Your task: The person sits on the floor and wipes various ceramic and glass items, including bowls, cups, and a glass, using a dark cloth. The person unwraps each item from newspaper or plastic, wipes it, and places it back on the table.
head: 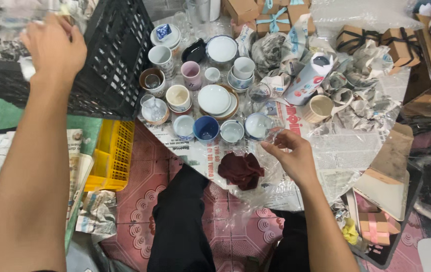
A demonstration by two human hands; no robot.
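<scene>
Legs in dark trousers fill the bottom centre of the frame, over a red patterned tile floor. Just above them a crumpled maroon cloth lies on clear plastic sheeting spread over newspaper. At centre right, the right hand pinches the rim of a small clear glass between thumb and fingertips, at the near edge of the crockery. The glass looks light, stiff, smooth and breakable, likely slippery; taking it by the rim or round the wall seems safest. Beyond it stand glazed cups and bowls: a blue cup, a white saucer, a pink mug, a cream mug on its side among crumpled newspaper wads. A yellow plastic basket sits at lower left. In the upper left, the left hand reaches into a black plastic crate, closed around something pale, perhaps paper or wrapped glass; I cannot tell which. Brown gift boxes line the top edge.
</scene>
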